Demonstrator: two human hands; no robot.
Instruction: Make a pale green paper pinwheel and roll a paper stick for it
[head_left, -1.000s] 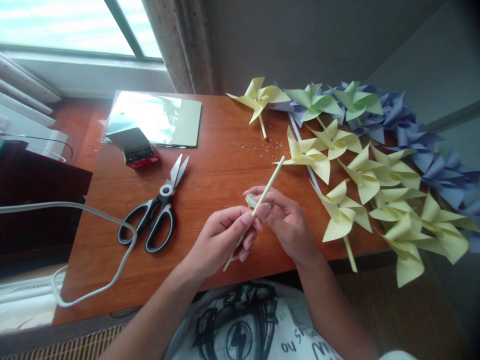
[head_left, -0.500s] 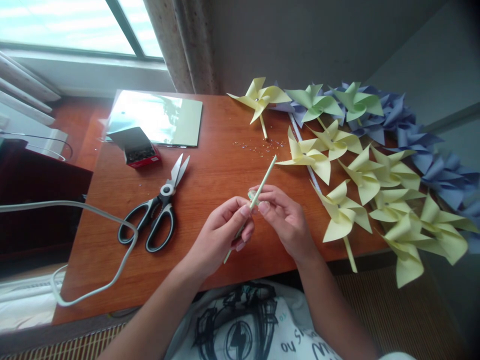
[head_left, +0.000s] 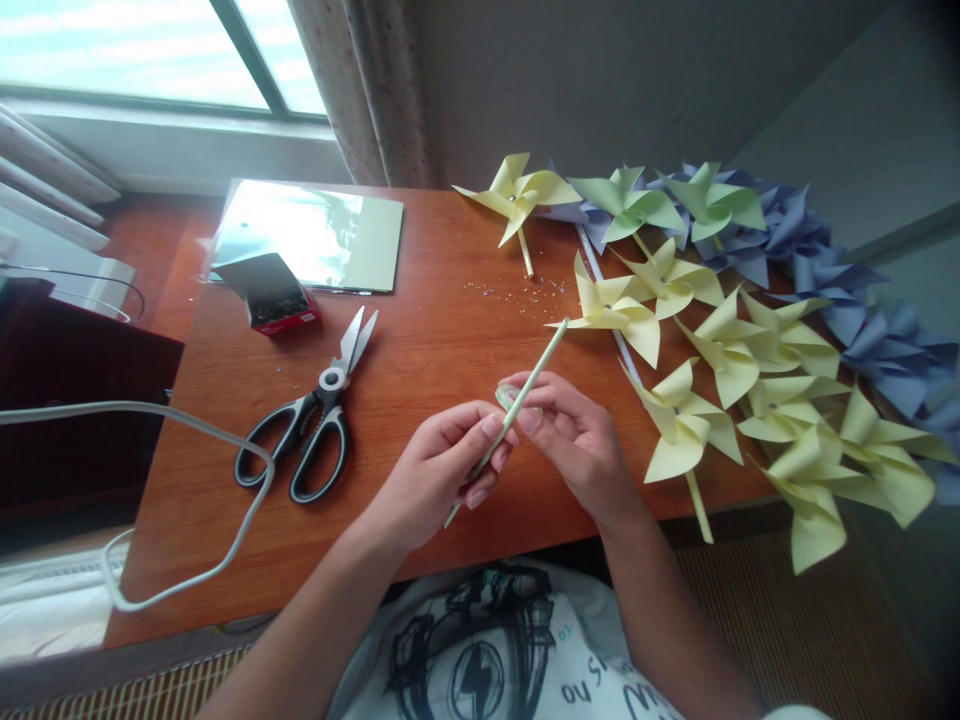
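Over the front of the table, my left hand point(head_left: 457, 455) is closed around a thin pale-green rolled paper stick point(head_left: 541, 362), which slants up to the right. Close beside it, my right hand point(head_left: 574, 435) pinches a small, pale, see-through ring that looks like a roll of tape point(head_left: 506, 396), partly hidden behind the stick and the fingers. The right fingertips meet the stick near its middle. To the left lie black-handled scissors point(head_left: 319, 415) with blades parted. Yellow paper pinwheels point(head_left: 686, 425) spread along the table's right side.
Green pinwheels point(head_left: 630, 205) and blue-purple pinwheels point(head_left: 806, 235) fill the back right. Tiny beads point(head_left: 525, 292) are scattered mid-table. An open red box point(head_left: 289, 318) stands before a shiny packet of paper point(head_left: 379, 245). A white cable point(head_left: 247, 520) loops across the left edge.
The paper stick has shifted slightly, its upper tip now further right and a little lower. Both hands keep their hold, and the ring shows a bit more clearly.
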